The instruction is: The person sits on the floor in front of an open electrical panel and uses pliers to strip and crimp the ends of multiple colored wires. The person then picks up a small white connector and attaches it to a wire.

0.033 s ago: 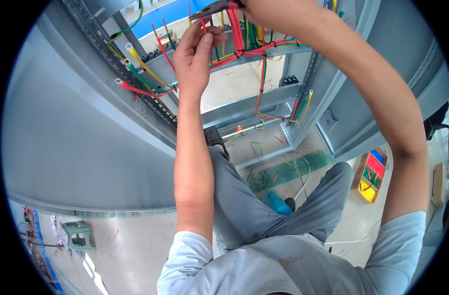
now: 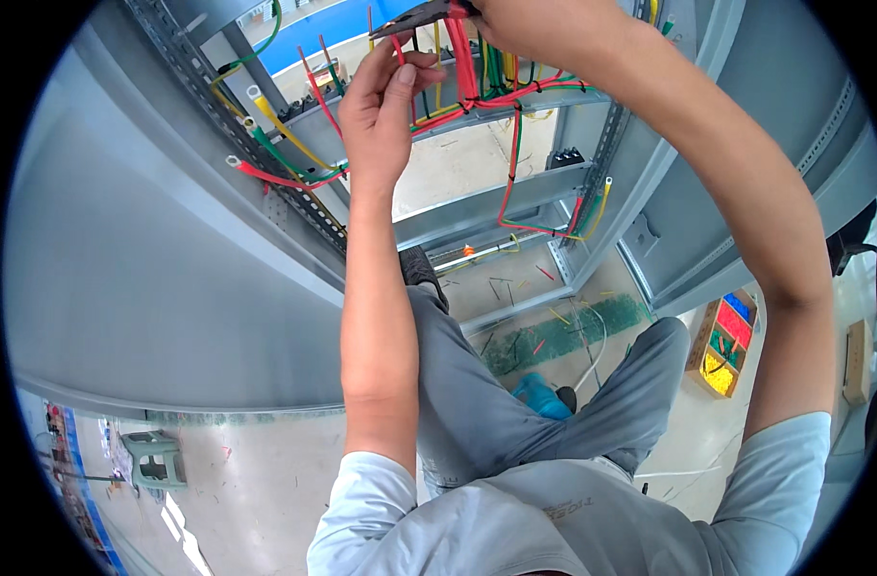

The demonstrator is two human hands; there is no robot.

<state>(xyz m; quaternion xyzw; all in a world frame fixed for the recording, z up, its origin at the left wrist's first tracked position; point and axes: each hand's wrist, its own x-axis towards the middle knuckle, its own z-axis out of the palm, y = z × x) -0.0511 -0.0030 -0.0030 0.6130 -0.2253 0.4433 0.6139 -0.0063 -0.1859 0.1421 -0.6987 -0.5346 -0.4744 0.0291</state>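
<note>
At the top of the view my left hand (image 2: 383,115) is closed in a pinch on a thin red wire (image 2: 398,50). Above and to its right, my right hand (image 2: 544,24) grips a dark pliers-like hand tool (image 2: 421,16) with a bit of red near the grip. The tool's jaws point left, right by the wire's upper end; whether they close on it I cannot tell. Beside my hands runs a bundle of red wires (image 2: 464,62), with green and yellow ones, fastened by black ties to a crossbar.
Grey cabinet panels stand at left (image 2: 169,250) and right. Lugged yellow, green and red cables (image 2: 275,115) stick out at left. On the floor sit a divided box (image 2: 724,341) of coloured small parts, wire scraps and a green stool (image 2: 153,459). My knees are beside the frame.
</note>
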